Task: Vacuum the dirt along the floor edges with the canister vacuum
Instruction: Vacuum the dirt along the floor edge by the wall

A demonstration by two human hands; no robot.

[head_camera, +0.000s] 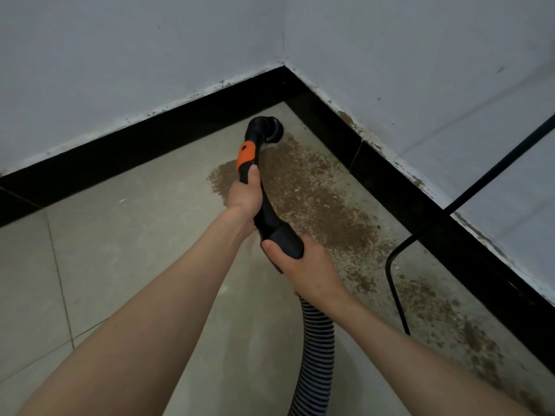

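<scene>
Left grip [244, 195] wrapped round the black vacuum handle [264, 205] just below its orange band [245, 156]; right grip [303, 267] wrapped round the thick cuff where the ribbed hose [315, 349] joins. Both closed firmly on the tool, nothing loose.

Round brush nozzle [271, 130] down near the floor in the corner, at the far tip of the brown dirt [315, 199], close to the black skirting [387, 187]. Cannot tell whether touching the floor.

Risks, as judged from here:
- Black cable [393, 283] lying across the dirt strip beside the right-hand wall; likely to snag the nozzle or get dragged on a pull back along that edge, scattering grit.
- Nozzle held too high or swept too fast: crumbs pushed outward onto the tiled floor [150, 250] rather than lifted.
- Hose hanging below the right wrist, apt to trail through the uncleaned patch and smear it.
- Grime along the top of the skirting easily missed by working only at floor level.

Count: two hands, one handle, one nozzle, one hose, one cable, two walls meeting at one corner, one long dirt band thinning into scattered patches toward the near right. Canister itself out of view.
</scene>
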